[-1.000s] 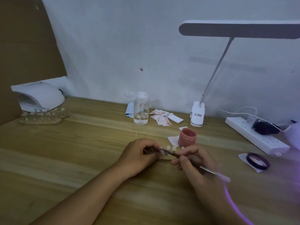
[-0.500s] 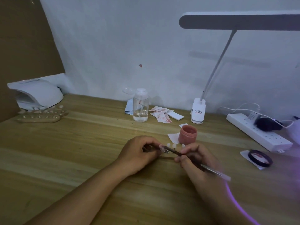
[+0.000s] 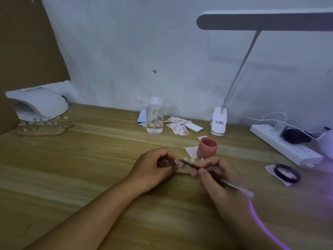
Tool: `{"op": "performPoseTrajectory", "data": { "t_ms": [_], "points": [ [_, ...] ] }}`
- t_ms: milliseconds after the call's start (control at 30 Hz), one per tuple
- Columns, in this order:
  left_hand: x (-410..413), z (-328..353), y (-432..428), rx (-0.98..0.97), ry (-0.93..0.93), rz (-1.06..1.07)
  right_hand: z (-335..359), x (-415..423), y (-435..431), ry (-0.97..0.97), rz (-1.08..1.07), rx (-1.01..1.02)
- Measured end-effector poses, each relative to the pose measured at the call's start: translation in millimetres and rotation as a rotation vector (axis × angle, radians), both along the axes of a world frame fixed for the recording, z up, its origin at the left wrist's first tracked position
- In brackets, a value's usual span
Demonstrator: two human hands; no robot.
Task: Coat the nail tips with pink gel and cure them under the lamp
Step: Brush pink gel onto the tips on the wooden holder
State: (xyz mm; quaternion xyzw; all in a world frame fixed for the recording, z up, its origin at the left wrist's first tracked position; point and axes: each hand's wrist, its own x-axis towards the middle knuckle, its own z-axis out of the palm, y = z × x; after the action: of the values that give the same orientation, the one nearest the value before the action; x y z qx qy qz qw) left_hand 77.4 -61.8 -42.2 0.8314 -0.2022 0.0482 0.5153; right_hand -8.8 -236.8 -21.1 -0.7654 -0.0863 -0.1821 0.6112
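At the middle of the wooden table my left hand grips the left end of a nail-tip holder strip, with several small white nail tips standing on it. My right hand pinches a thin brush like a pen, its tip touching the leftmost nail tip, which looks pinkish. An open jar of pink gel stands just behind the hands. The white curing lamp sits at the far left, with two more wooden holders of nail tips in front of it.
A clear pump bottle and stained paper wipes lie at the back centre. A white desk lamp stands behind the jar. A power strip runs along the right, and the dark jar lid rests on paper beside it.
Both hands stay almost in place over the strip; the brush tip has shifted slightly on the leftmost nail tip. The camera has tilted a little.
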Motion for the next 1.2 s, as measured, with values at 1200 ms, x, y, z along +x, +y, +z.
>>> {"op": "performPoseTrajectory", "data": {
  "t_ms": [1200],
  "points": [
    [-5.7,6.5,-1.3,-0.139,0.036,0.002,42.1,59.2,-45.7,0.128,-0.531,-0.153]
  ]
}}
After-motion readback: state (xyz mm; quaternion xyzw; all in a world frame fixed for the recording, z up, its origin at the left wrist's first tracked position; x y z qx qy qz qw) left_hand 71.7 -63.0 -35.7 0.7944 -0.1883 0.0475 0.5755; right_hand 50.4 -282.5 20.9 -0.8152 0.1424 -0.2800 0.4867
